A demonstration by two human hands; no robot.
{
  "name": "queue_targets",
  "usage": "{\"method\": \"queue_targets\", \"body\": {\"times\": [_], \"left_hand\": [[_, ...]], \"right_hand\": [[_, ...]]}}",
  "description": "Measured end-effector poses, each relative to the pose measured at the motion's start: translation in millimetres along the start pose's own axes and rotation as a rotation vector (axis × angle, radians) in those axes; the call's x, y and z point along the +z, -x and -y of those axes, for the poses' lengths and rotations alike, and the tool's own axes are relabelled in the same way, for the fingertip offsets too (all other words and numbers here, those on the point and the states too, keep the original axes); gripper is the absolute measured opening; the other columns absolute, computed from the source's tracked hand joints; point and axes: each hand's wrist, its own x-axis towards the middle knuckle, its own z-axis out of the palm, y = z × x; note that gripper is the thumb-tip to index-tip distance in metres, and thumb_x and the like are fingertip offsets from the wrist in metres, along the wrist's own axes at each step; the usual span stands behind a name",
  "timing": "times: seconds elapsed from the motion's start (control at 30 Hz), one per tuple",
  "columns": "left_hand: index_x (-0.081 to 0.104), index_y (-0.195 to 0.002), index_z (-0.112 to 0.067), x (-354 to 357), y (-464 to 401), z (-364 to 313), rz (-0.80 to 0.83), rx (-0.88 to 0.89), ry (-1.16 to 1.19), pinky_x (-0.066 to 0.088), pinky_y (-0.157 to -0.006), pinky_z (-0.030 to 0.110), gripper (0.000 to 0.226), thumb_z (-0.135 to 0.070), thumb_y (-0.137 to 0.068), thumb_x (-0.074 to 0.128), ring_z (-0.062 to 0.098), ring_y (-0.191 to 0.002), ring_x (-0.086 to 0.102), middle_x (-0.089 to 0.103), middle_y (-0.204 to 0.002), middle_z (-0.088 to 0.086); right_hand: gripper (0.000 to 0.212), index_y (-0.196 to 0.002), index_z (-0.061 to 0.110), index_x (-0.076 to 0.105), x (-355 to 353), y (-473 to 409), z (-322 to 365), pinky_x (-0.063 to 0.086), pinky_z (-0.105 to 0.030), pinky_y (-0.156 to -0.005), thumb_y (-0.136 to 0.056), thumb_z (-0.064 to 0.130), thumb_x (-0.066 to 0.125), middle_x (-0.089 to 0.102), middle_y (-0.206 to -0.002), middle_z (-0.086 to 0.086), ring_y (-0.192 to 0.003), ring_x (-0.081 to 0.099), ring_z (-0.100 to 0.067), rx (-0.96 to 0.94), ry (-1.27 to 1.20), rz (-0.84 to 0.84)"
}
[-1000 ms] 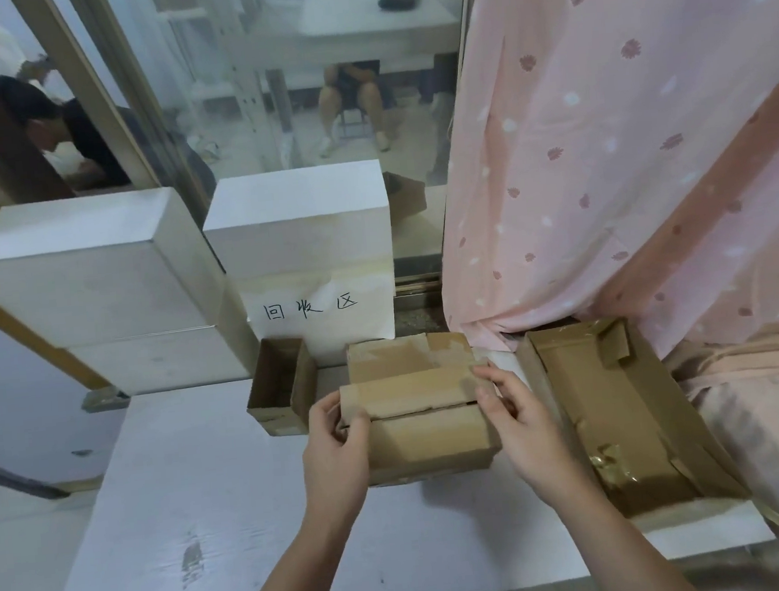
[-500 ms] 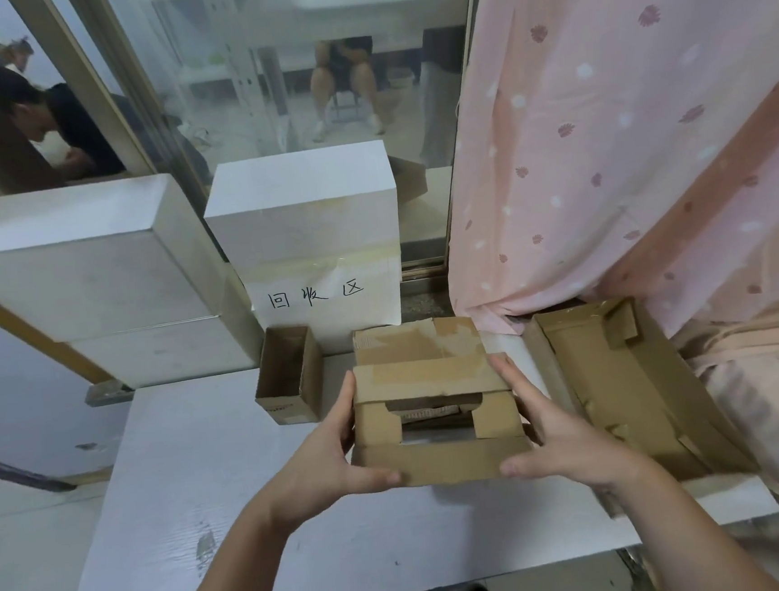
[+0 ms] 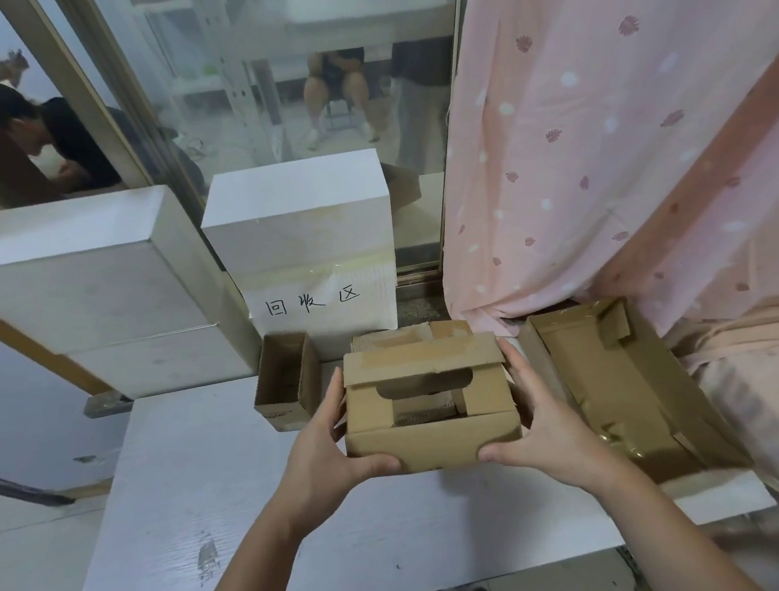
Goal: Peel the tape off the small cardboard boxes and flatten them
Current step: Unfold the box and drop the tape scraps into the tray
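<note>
- The small cardboard box [image 3: 428, 409] is held between both hands just above the white table [image 3: 215, 475], its top facing the camera.
- A second ago the two top flaps lay nearly shut under the fingertips; half a second ago the box had been lifted and turned, and now the far flap stands up while the short side flaps leave a gap through which the inside shows.
- The left hand [image 3: 330, 446] grips the left wall — thumb curled along the near bottom edge, fingers clamped up the side.
- The right hand [image 3: 538, 428] mirrors it on the right wall, thumb under the near edge, fingers wrapped on the far side.
- No tape can be made out on the top seam, which suggests this end is already freed; whether the bottom seam is taped is hidden.
- My reading: the box is opened at the top but not flattened, so the next step is probably to check or free the underside and press the walls flat.
- To the left stands a smaller open carton [image 3: 287, 382]; to the right lies a larger opened box [image 3: 622, 392] with shiny tape scraps inside, beside a pink curtain [image 3: 599, 135].
- Behind, a white block bears a handwritten paper label [image 3: 315, 301].
</note>
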Motion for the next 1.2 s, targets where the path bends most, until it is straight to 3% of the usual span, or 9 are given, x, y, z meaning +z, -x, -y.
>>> {"method": "queue_targets", "body": {"times": [0.13,0.27,0.4,0.5,0.57,0.7,0.83,1.0,1.2], "left_hand": [[0.034,-0.153,-0.043,-3,2,2,-0.016,0.022,0.070,0.049,-0.108,0.029,0.114,-0.037,-0.060,0.101,-0.001,-0.135,0.051,0.052,-0.146,-0.030],[0.032,-0.149,-0.045,-8,6,1,0.007,-0.001,0.009,0.046,-0.099,0.009,0.120,-0.064,-0.050,0.096,-0.016,-0.128,0.045,0.036,-0.149,-0.038],[0.022,-0.152,-0.057,-8,10,4,0.054,-0.028,-0.064,0.053,-0.096,0.019,0.125,-0.062,-0.052,0.097,-0.004,-0.128,0.045,0.033,-0.148,-0.030],[0.005,-0.156,-0.058,-9,11,4,0.072,-0.010,-0.138,0.050,-0.102,0.023,0.140,-0.059,-0.052,0.099,-0.007,-0.131,0.039,0.022,-0.150,-0.035],[-0.006,-0.153,-0.059,-11,11,1,0.095,-0.001,-0.185,0.049,-0.100,0.020,0.148,-0.061,-0.050,0.099,-0.005,-0.131,0.037,0.014,-0.147,-0.039],[-0.022,-0.144,-0.065,-13,9,-6,0.115,0.030,-0.309,0.055,-0.092,0.020,0.156,-0.068,-0.043,0.097,0.010,-0.136,0.034,0.006,-0.145,-0.034],[-0.031,-0.140,-0.065,-11,9,-15,0.117,0.045,-0.341,0.058,-0.091,0.027,0.160,-0.069,-0.043,0.096,0.009,-0.133,0.038,-0.001,-0.145,-0.035],[-0.029,-0.149,-0.059,-1,12,-19,0.102,0.112,-0.373,0.050,-0.103,0.026,0.160,-0.073,-0.047,0.093,-0.005,-0.135,0.032,0.000,-0.151,-0.028],[-0.028,-0.155,-0.048,4,9,-19,0.075,0.152,-0.472,0.045,-0.110,0.027,0.166,-0.067,-0.046,0.096,0.005,-0.139,0.027,-0.004,-0.156,-0.023]], "right_hand": [[0.115,-0.147,0.043,0.025,4,4,-7,0.041,-0.038,-0.113,-0.060,0.018,0.095,0.045,-0.149,0.029,-0.141,0.042,-0.003,0.037,-0.072,-0.050],[0.112,-0.140,0.048,0.026,5,6,-15,0.045,-0.019,-0.101,-0.061,0.015,0.098,0.045,-0.145,0.035,-0.133,0.047,0.004,0.061,-0.087,-0.004],[0.131,-0.153,0.054,0.011,3,7,-13,0.049,-0.024,-0.102,-0.065,0.005,0.094,0.036,-0.147,0.041,-0.131,0.044,0.011,0.095,-0.050,0.081],[0.143,-0.146,0.071,-0.001,2,9,-2,0.059,-0.030,-0.084,-0.064,0.005,0.095,0.035,-0.148,0.031,-0.127,0.051,0.002,0.174,-0.008,0.134],[0.147,-0.144,0.072,-0.009,3,9,2,0.060,-0.031,-0.079,-0.064,0.007,0.095,0.019,-0.150,0.039,-0.131,0.045,0.000,0.200,0.026,0.156],[0.156,-0.140,0.066,-0.029,6,7,6,0.049,-0.030,-0.106,-0.062,0.020,0.098,-0.016,-0.149,0.044,-0.140,0.015,-0.001,0.227,0.161,0.149],[0.161,-0.144,0.060,-0.031,5,2,6,0.039,-0.009,-0.099,-0.055,0.033,0.101,-0.009,-0.145,0.043,-0.140,0.014,0.002,0.200,0.179,0.114],[0.156,-0.150,0.047,-0.029,2,-4,9,0.026,-0.023,-0.106,-0.056,0.047,0.095,-0.002,-0.137,0.035,-0.136,0.013,0.004,0.175,0.197,0.034],[0.156,-0.152,0.042,-0.030,11,-4,-2,0.026,-0.019,-0.105,-0.059,0.047,0.096,0.008,-0.128,0.035,-0.133,0.022,0.003,0.195,0.242,0.000]]}}
